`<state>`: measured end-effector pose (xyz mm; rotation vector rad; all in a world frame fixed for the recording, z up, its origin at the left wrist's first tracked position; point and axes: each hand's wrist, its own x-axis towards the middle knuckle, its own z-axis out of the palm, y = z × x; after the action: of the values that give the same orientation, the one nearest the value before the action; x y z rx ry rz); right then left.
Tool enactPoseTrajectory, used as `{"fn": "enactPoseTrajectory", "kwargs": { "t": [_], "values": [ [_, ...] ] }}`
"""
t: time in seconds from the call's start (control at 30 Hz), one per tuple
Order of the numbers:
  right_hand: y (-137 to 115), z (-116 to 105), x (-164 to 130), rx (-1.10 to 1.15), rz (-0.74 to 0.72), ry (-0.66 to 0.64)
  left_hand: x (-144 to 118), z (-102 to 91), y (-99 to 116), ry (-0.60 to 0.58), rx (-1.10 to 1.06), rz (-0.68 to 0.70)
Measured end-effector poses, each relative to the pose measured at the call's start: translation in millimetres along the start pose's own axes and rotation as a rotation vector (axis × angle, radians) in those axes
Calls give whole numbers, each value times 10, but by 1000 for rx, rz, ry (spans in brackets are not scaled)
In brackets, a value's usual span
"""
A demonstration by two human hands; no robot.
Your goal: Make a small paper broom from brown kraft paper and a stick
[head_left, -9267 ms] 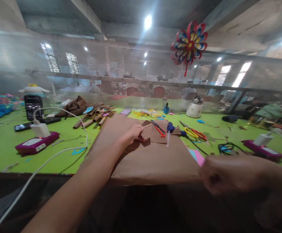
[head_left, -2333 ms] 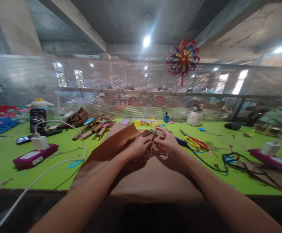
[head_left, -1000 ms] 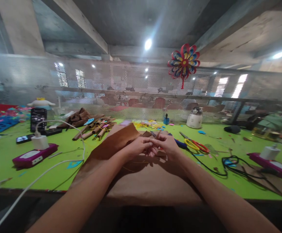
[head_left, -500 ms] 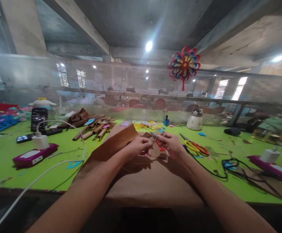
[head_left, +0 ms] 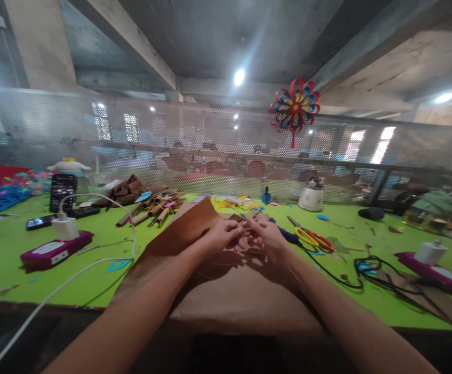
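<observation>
Over a large sheet of brown paper [head_left: 245, 306], my two hands almost meet at the fingertips. My left hand [head_left: 223, 235] is closed in a pinch on something too small to make out. Close against it, the fingers of my right hand [head_left: 268, 238] are bent and pressed together; what they hold is hidden. The paper's left part curls up in a brown flap [head_left: 187, 226] beside my left hand. Just right of my right hand lies a dark blue handle [head_left: 287, 234] with a black cord. Scissors [head_left: 307, 236] with yellow and orange-red handles rest farther right.
Brown paper rolls [head_left: 159, 210] lie in a pile at the back left. A purple power strip [head_left: 58, 252] with a white charger stands at left, another power strip [head_left: 436, 272] at right. A small blue bottle [head_left: 266, 196] and a white jug [head_left: 310, 196] stand behind.
My right hand has moved slightly left and closer to my left hand. The small orange-handled scissors it held no longer show clearly. More of the dark blue handle is visible.
</observation>
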<state>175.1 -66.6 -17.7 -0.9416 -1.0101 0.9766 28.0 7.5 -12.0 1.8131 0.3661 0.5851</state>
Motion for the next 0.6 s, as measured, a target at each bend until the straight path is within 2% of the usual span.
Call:
{"fn": "enactPoseTrajectory", "kwargs": {
  "t": [0.13,0.37,0.6],
  "values": [
    [85,-22,9,-170,-110,-1,-18,10,32,-13,15,-6],
    [53,-63,15,-181,-181,-7,-49,22,78,-7,-135,-58],
    [31,-53,-9,-314,-271,9,-28,-17,41,-31,-135,-89]
  ]
}}
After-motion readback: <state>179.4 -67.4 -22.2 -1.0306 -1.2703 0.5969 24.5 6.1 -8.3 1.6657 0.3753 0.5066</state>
